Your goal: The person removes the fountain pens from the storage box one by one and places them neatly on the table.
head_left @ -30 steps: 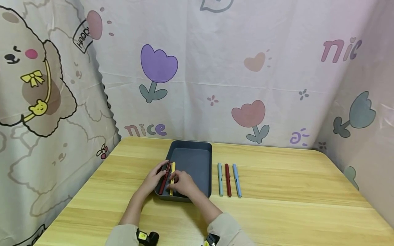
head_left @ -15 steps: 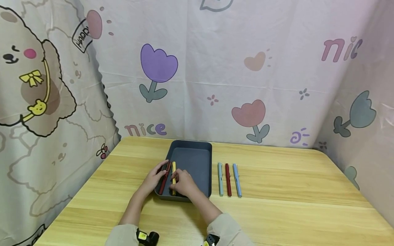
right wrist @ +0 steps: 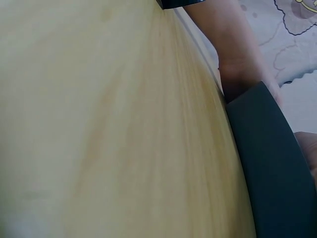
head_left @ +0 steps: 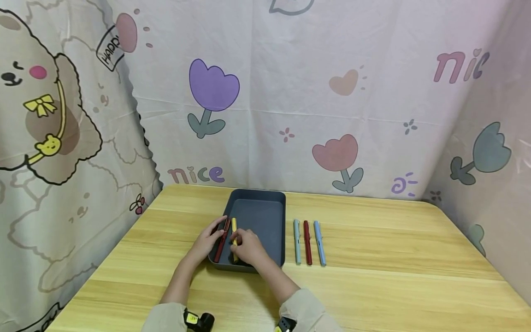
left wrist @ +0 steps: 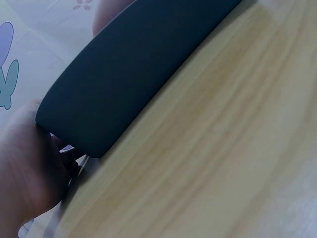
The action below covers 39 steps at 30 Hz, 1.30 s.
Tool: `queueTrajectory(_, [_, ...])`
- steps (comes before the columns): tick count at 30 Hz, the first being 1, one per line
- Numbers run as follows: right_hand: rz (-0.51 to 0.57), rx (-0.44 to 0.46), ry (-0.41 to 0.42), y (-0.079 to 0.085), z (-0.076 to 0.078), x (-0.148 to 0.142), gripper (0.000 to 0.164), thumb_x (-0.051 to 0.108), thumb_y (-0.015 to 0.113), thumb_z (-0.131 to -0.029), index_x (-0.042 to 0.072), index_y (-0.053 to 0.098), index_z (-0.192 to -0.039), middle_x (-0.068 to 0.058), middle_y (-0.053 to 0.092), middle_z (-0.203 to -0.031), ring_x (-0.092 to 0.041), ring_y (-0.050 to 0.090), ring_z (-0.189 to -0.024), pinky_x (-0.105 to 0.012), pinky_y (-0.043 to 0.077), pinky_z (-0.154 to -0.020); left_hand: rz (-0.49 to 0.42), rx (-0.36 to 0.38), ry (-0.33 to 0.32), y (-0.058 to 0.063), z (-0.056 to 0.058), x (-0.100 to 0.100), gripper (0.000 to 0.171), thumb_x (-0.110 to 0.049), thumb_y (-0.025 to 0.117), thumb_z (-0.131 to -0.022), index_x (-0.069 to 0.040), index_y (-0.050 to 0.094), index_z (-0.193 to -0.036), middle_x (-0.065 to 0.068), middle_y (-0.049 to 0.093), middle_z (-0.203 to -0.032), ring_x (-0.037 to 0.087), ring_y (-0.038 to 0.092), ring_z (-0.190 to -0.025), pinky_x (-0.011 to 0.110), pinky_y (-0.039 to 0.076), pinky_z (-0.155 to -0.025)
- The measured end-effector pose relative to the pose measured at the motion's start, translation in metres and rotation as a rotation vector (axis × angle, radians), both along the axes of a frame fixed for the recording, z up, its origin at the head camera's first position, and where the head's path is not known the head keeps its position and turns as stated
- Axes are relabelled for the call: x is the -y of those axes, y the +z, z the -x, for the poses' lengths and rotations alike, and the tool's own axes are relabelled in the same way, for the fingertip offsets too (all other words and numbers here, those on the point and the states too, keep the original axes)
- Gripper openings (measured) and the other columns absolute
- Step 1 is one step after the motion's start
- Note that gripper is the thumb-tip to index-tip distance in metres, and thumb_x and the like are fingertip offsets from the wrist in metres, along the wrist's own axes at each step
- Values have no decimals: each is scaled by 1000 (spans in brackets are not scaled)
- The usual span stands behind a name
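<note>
A dark grey rectangular tray (head_left: 265,210) lies on the wooden table; its outer wall (left wrist: 124,74) fills much of the left wrist view. My left hand (head_left: 206,242) grips the tray's left side, with the thumb over the rim and the fingers along the outside. Under that thumb a dark red pen (head_left: 221,248) lies slanted along the left wall. Just right of it, a yellow pen (head_left: 234,225) is pinched between thumb and fingers of my right hand (head_left: 250,248), inside the tray. The right fingertips cover the middle of the yellow pen.
To the right of the tray, a light green pen (head_left: 297,242), another dark red pen (head_left: 307,243) and a blue pen (head_left: 320,243) lie side by side on the table (head_left: 394,249). A patterned cloth (head_left: 274,92) hangs behind the table's back edge.
The yellow pen has shifted slightly to the right, its near end most, along with my right fingertips. My left hand, the tray and the other pens stay where they were.
</note>
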State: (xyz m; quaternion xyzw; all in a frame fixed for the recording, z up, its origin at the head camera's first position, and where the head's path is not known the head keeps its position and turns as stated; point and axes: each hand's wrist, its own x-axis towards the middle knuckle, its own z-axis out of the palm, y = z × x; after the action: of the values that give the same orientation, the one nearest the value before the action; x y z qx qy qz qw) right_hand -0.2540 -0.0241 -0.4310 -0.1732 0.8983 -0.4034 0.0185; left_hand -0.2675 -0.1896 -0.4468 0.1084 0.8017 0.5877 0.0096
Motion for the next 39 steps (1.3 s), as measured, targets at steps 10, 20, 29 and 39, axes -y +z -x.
queueTrajectory(10, [107, 49, -27, 1, -2, -2, 13, 6, 58, -86, 10, 69, -90, -4, 50, -87, -17, 46, -72, -29, 41, -58, -1, 5, 13, 0, 1, 0, 44, -10, 42, -98, -6, 35, -141, 21, 24, -145, 38, 23, -130, 55, 24, -99])
queueTrajectory(20, [177, 140, -41, 1, 1, -3, 12, 7, 59, -86, 11, 70, -90, -2, 63, -90, -12, 53, -64, -26, 41, -53, 1, 1, 15, 0, 1, 0, 44, -9, 42, -97, -5, 36, -141, 21, 25, -145, 37, 23, -131, 55, 23, -100])
queueTrajectory(29, [198, 147, -43, 1, 0, -4, 14, 6, 60, -85, 10, 71, -92, -2, 64, -93, -12, 55, -71, -25, 43, -55, 2, -11, 6, 0, 0, 1, 45, -8, 42, -97, -4, 35, -141, 22, 25, -145, 37, 22, -131, 55, 23, -100])
queueTrajectory(39, [139, 126, -2, 2, -1, -3, 18, 9, 71, -80, 9, 71, -97, 2, 57, -84, -13, 49, -75, -26, 42, -59, 8, 1, 14, 1, -1, 1, 44, -9, 42, -98, -6, 36, -141, 22, 25, -145, 38, 23, -130, 56, 22, -100])
